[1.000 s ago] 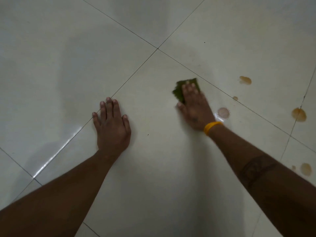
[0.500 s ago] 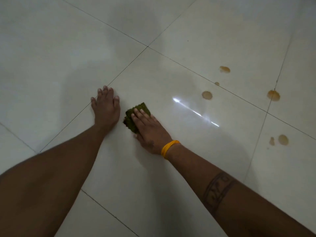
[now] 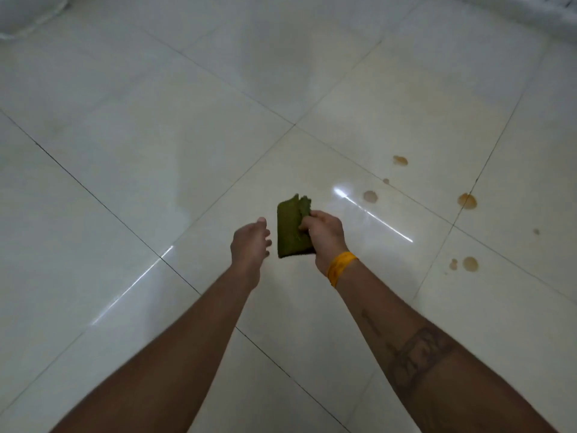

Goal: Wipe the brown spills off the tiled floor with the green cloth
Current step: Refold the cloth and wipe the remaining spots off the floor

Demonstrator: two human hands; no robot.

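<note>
My right hand [image 3: 324, 237], with a yellow band on the wrist, grips the folded green cloth [image 3: 292, 231] and holds it up off the floor. Just left of the cloth hovers my left hand [image 3: 249, 245], fingers loosely apart and holding nothing. Several brown spills lie on the pale tiled floor [image 3: 156, 170] to the right: a round one [image 3: 370, 196] nearest the cloth, one farther back [image 3: 400, 160], one on a grout line [image 3: 467, 201], and a pair lower right [image 3: 470, 264].
A white object [image 3: 28, 10] sits at the far left corner and a pale edge [image 3: 530, 10] runs along the far right. Bright light streaks reflect off the glossy tiles.
Both hands have lifted off the floor. The cloth, pressed flat on the tile under my right hand before, is now held up in the air. The view has risen and widened.
</note>
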